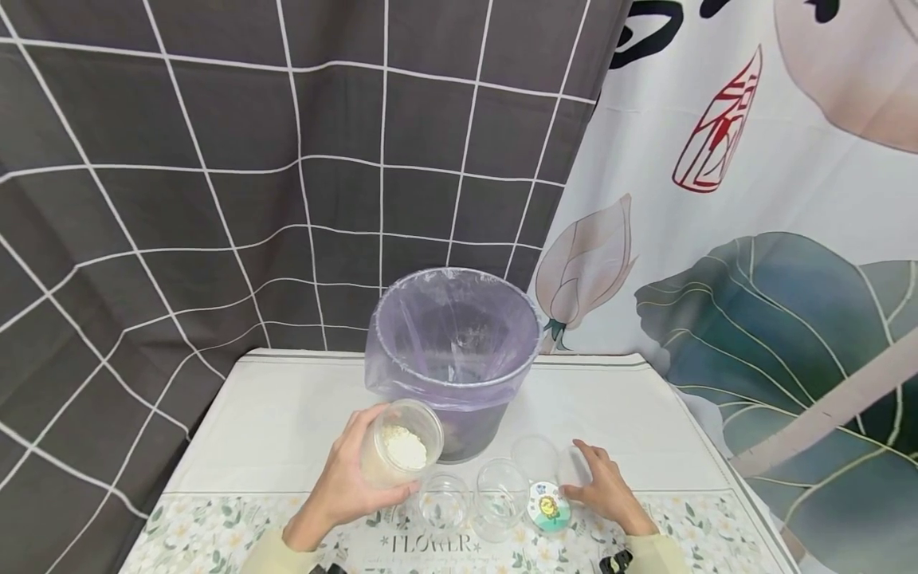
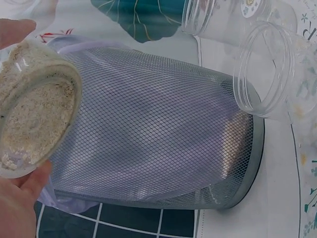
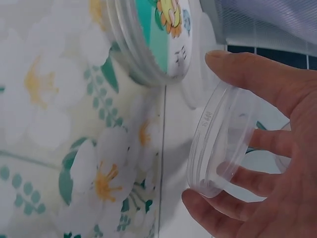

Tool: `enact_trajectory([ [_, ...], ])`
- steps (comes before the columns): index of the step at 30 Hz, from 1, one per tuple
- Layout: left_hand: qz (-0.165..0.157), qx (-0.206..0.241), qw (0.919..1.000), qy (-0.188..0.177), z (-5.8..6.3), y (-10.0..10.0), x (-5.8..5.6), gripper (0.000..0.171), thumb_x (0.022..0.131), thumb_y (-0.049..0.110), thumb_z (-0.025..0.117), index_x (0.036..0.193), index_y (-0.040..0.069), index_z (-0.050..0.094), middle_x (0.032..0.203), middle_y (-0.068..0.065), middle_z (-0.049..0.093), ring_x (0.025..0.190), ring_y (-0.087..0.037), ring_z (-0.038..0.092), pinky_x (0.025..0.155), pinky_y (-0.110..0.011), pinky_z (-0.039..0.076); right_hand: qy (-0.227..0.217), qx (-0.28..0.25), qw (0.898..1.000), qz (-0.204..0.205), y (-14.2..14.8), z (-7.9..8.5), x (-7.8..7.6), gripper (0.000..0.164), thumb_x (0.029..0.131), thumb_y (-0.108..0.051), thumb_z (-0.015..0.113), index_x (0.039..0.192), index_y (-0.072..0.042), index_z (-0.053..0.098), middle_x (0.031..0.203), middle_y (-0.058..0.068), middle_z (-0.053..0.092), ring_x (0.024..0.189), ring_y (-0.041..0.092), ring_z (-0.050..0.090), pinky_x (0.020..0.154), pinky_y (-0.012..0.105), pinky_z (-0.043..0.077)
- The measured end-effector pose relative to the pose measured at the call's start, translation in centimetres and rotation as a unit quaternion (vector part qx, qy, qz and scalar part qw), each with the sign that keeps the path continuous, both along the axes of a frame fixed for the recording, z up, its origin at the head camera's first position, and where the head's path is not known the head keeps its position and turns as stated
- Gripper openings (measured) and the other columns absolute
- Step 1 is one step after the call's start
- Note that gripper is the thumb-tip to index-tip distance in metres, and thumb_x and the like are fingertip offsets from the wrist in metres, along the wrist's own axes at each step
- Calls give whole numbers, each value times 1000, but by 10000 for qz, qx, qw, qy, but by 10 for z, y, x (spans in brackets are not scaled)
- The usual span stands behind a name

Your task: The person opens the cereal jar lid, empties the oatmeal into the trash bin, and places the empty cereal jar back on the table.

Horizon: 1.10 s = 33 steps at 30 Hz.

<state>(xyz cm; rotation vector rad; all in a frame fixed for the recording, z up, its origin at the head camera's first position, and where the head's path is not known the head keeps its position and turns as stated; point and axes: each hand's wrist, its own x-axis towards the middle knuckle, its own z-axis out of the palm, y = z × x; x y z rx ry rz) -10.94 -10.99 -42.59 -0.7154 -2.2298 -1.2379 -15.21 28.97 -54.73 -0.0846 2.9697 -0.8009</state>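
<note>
My left hand [image 1: 343, 488] grips a clear plastic jar [image 1: 378, 461], tilted beside the waste bin [image 1: 469, 426]. Pale, flaky powder fills part of that jar, seen through its base in the left wrist view. Over at the right, my right hand [image 1: 608, 493] holds a clear plastic lid [image 3: 222, 141] by its edge, thumb above and fingers below. Close to these fingers lies a round lid with a sunflower sticker [image 1: 548, 508]. Two clear jars [image 1: 443, 504] stand in front of the bin with nothing visible in them.
A thin purple bag [image 1: 412, 383] lines the mesh bin, with pale dust on its inside. Another clear round piece [image 1: 534, 456] lies behind the stickered lid. A floral-printed cloth [image 1: 215, 522] covers the table front; a dark grid curtain [image 1: 237, 199] hangs behind.
</note>
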Motion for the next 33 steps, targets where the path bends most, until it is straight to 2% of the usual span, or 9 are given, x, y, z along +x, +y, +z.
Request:
enact_trajectory([
  [2,-26,100,9999,89,8,2,3,93,40,32,81,119,7,38,105,-6,46,92,-21,48,72,-38,43,9,35,10000,-58,2,-2,0,86,58,-43,70,127,-8,32,111,22,36,98,44,34,72,58,32],
  [4,-60,181,9997,157,16,3,7,91,39,26,82,117,3,40,104,-9,47,90,-24,48,71,-37,43,-85,3,9998,-198,-2,8,2,86,55,-41,72,124,-5,35,114,24,34,100,43,34,73,58,32],
  [8,-51,228,9996,167,25,4,11,90,37,20,82,114,-1,41,102,-11,47,89,-25,48,71,-35,43,-191,280,9992,-228,-1,3,0,84,57,-38,72,125,-5,34,115,25,33,100,42,35,71,56,35],
  [17,-7,201,9995,256,26,3,10,90,37,21,82,114,-2,41,101,-13,48,88,-27,49,71,-38,43,-337,513,9975,-355,2,0,-4,87,57,-40,71,126,-6,32,117,25,30,100,42,34,69,57,36],
  [24,-30,177,9995,268,30,3,11,90,36,18,81,114,-3,41,101,-13,47,88,-26,48,70,-35,43,-320,422,9979,-374,5,-3,-6,89,57,-43,70,126,-5,31,117,26,30,101,43,33,69,58,35],
  [33,-9,141,9997,177,31,5,12,88,37,19,81,113,-3,41,100,-15,47,87,-29,48,71,-43,42,-302,651,9964,-452,4,-5,-6,89,55,-44,71,126,-5,32,116,25,31,97,42,36,63,55,38],
])
